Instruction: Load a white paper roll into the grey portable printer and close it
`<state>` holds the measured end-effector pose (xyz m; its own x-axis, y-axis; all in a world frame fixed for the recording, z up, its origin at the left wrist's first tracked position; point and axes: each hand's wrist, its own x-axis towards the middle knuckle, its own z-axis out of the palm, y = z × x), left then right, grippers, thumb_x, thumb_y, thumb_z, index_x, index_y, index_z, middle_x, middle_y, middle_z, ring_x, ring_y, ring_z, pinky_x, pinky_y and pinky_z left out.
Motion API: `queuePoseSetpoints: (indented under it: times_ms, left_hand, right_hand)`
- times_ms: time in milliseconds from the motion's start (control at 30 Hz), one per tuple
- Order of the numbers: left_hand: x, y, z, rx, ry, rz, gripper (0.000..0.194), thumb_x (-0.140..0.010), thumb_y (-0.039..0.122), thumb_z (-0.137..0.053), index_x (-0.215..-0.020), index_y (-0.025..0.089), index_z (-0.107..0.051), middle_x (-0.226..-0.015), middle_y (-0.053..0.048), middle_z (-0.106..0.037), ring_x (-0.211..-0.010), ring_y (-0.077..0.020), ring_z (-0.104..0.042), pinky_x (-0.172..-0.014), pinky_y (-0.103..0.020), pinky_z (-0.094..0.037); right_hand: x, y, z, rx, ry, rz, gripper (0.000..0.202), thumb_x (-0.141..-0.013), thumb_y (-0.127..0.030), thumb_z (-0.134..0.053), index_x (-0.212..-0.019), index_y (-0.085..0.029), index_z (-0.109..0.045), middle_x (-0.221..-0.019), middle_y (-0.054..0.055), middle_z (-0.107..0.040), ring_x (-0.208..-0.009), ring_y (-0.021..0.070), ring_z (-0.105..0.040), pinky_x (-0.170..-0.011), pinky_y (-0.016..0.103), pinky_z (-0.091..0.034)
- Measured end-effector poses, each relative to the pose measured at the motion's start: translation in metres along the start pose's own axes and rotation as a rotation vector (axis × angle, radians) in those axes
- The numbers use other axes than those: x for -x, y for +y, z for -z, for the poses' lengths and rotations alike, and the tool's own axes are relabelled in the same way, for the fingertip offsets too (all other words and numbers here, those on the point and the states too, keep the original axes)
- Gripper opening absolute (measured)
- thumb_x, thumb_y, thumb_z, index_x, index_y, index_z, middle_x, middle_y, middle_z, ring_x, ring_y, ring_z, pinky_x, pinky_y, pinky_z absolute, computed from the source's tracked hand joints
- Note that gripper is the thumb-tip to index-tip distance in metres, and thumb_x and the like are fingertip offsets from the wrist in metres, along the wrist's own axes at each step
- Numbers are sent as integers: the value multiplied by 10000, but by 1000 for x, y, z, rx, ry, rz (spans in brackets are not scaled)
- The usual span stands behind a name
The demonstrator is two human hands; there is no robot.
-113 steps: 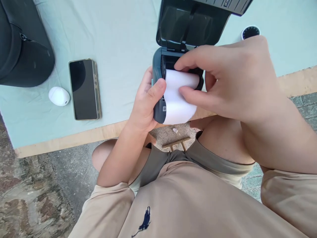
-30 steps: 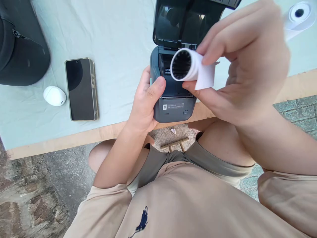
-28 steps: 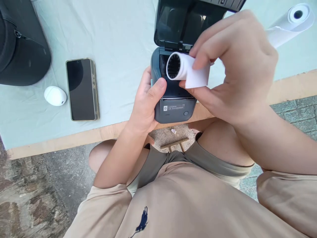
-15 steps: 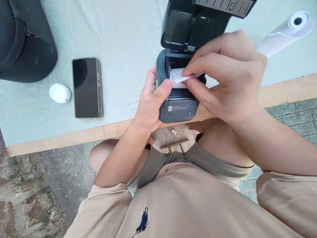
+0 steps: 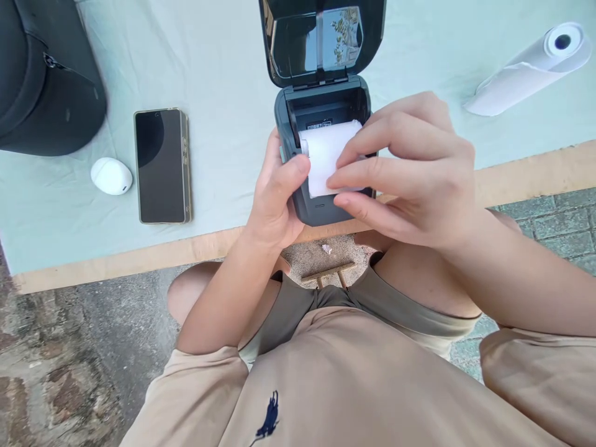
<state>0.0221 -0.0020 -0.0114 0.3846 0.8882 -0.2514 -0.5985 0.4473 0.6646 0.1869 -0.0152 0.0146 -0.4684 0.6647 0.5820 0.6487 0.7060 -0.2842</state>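
Note:
My left hand (image 5: 279,192) grips the left side of a small dark grey thermal printer (image 5: 321,215), its thumb on the rim. The printer's lid (image 5: 298,43) stands swung up, with a shiny underside. In the bay lies a small white paper roll (image 5: 333,136), its loose end drawn down over the front edge. My right hand (image 5: 405,174) reaches in from the right. Its index and middle fingertips rest on the paper, while the thumb sits apart from them, beside the printer's front. The bay's right part is hidden behind that hand.
A larger white paper roll (image 5: 531,74) lies partly unrolled at the right of the cloth-covered table (image 5: 223,124). On the left are a smartphone (image 5: 162,166), a white earbud case (image 5: 112,176) and a black zippered bag (image 5: 46,81). The table's wooden front edge (image 5: 139,259) runs below them.
The printer has shifted left and tilted, showing more of its bay. The paper end, pinched up by my right hand before, now lies down across the front, with the right fingers loosened on it.

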Motion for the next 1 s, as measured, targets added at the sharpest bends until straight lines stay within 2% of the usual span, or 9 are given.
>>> queuePoseSetpoints:
  times_ms: [167, 233, 300, 400, 500, 633, 733, 833, 1000]
  left_hand:
    - [-9, -7, 13, -104, -160, -158, 487, -583, 221, -771, -1000, 296, -531, -870, 10, -630, -766, -189, -620, -617, -330, -510]
    - [-11, -8, 15, -99, -123, -139, 392, -668, 218, -710, -1011, 295, -537, -939, -1, -639, -807, -188, -626, -679, -361, -527]
    - [-11, -7, 15, -101, -159, -184, 420, -613, 223, -748, -977, 288, -550, -855, 11, -633, -801, -199, -640, -666, -355, -526]
    - [-9, -7, 14, -135, -119, -161, 398, -664, 296, -724, -1008, 296, -523, -891, -3, -633, -1049, -277, -616, -854, -438, -511]
    - [-8, -8, 15, -189, -110, -158, 497, -595, 326, -780, -1007, 297, -503, -962, -7, -641, -1090, -323, -598, -878, -471, -494]
    - [-13, -13, 22, -250, -137, -224, 672, -599, 293, -787, -1159, 345, -417, -1063, 0, -619, -1056, -275, -613, -862, -439, -515]
    - [-17, -14, 26, -269, -247, -302, 759, -532, 265, -815, -1179, 339, -425, -1089, -16, -608, -934, -245, -625, -780, -411, -535]
    - [-16, -13, 23, -278, -241, -302, 729, -555, 232, -785, -1188, 320, -436, -1162, -26, -580, -1007, -253, -607, -821, -406, -536]
    - [-10, -9, 17, -328, -221, -254, 670, -611, 243, -747, -1198, 284, -426, -1190, -53, -554, -1070, -269, -602, -879, -411, -521]
  right_hand:
    - [-2, 5, 4, -113, 49, -55, 50, -823, -247, -571, -807, -204, -590, -890, -8, -655, -847, 144, -603, -806, 360, -464]
    - [-3, 5, 4, -109, 61, -52, 35, -814, -236, -581, -810, -202, -588, -891, -5, -655, -843, 145, -606, -806, 362, -465]
    - [-2, 4, 3, -71, 53, -36, 34, -796, -238, -601, -825, -221, -597, -906, -14, -654, -882, 164, -602, -807, 368, -466]
    - [2, 4, 0, -42, 36, -11, 71, -771, -241, -624, -838, -263, -612, -900, -36, -650, -993, 208, -569, -832, 393, -473]
    - [3, 3, 1, -117, 48, -6, 69, -764, -246, -629, -830, -260, -619, -914, -30, -638, -989, 204, -566, -863, 415, -473]
    - [-2, 1, 12, -189, 174, -288, 270, -810, -320, -580, -1067, -235, -584, -1137, 33, -541, -1121, 193, -525, -937, 374, -479]
    - [-9, 0, 17, -407, 187, -509, 447, -850, -285, -535, -1279, -333, -420, -1332, -26, -429, -1280, 156, -444, -967, 305, -489]
    - [-9, 3, 15, -657, 198, -588, 489, -846, -353, -555, -1310, -319, -404, -1263, 10, -487, -1234, 157, -494, -842, 260, -557]
    - [-1, 9, 7, -630, 160, -666, 573, -807, -573, -548, -1329, -392, -392, -1284, -29, -451, -1124, 153, -518, -752, 246, -572]
